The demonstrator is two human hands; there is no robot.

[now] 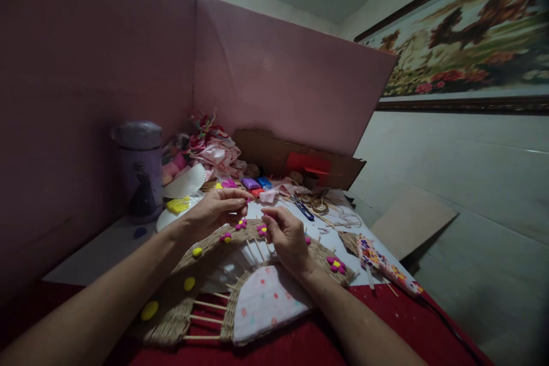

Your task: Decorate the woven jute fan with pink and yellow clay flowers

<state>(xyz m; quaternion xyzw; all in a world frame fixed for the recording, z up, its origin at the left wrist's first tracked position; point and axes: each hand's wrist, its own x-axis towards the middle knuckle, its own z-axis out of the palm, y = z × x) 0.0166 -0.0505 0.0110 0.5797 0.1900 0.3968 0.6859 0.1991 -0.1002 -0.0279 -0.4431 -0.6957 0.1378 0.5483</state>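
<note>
My left hand (218,207) pinches a small bit of magenta modelling clay (248,200) between thumb and fingertips. Close beside it, my right hand (286,235) is also closed in a pinch, with a trace of magenta at its fingertips. Both are above a fan-shaped piece of woven twine (206,260) with wooden sticks (210,305) as ribs and a spotted cloth panel (268,300) at its base. Yellow clay discs (189,283) dot the left side of its band. Magenta flowers (335,264) with yellow centres sit along the top and right. My right wrist covers part of the band.
Clay packets (249,183), blue-handled scissors (303,208) and twine lie behind the fan. A lilac container (139,171) stands left, near crumpled pink fabric (217,154). On the right is a flower-patterned glue gun (386,266) with a cord. Pink panels (278,74) enclose the left and back.
</note>
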